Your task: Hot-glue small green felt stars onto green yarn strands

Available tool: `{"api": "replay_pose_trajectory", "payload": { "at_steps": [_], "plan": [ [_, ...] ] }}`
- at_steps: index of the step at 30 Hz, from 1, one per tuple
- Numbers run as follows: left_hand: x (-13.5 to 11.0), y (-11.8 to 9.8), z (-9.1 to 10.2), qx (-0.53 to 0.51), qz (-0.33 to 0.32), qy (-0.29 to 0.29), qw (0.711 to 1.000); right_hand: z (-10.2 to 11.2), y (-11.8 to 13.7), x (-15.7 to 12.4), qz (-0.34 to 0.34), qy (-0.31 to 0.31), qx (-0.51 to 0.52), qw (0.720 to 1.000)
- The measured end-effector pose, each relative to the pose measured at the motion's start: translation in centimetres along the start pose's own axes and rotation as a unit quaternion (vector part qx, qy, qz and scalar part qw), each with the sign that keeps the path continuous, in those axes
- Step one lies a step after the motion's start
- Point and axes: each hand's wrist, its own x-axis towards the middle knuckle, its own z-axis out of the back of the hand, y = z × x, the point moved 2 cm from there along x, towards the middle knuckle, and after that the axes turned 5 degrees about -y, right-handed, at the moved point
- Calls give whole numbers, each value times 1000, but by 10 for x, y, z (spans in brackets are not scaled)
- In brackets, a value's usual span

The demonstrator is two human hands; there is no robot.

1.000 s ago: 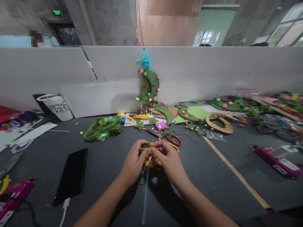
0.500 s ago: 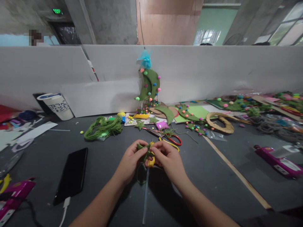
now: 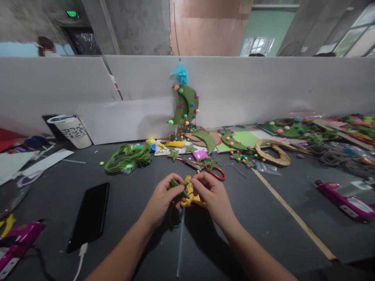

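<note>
Felt piece point(image 3: 175, 182), green, small: pinched in my left hand point(image 3: 162, 197), thumb over it, near centre. Right hand point(image 3: 211, 192): fingers curled at its right edge, shifted slightly right since the earlier frame; whether thumb and forefinger grip it, I cannot tell. Hot glue gun point(image 3: 193, 200), yellow: beneath my hands, more of its body now exposed; clear glue stick point(image 3: 181, 242) trailing near. Open room: left, between my forearm and a black smartphone point(image 3: 89, 216); right, as far as a pale wooden strip point(image 3: 295, 216). Far limit: red-handled scissors point(image 3: 218, 173), green yarn hank point(image 3: 128, 158). Tabletop point(image 3: 131, 195): dark grey, matt. Beyond: white partition point(image 3: 263, 86), concrete wall point(image 3: 140, 27), lit green sign point(image 3: 72, 14).
</note>
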Motion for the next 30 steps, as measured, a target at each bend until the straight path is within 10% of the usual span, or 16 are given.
{"api": "replay_pose_trajectory", "payload": {
  "at_steps": [13, 30],
  "plan": [
    [-1, -2, 0, -2, 64, 49, 997, 14, 4, 8, 58, 17, -94, 994],
    [-1, 0, 3, -107, 80, 67, 989, 0, -5, 2, -29, 125, 82, 988]
  ]
}}
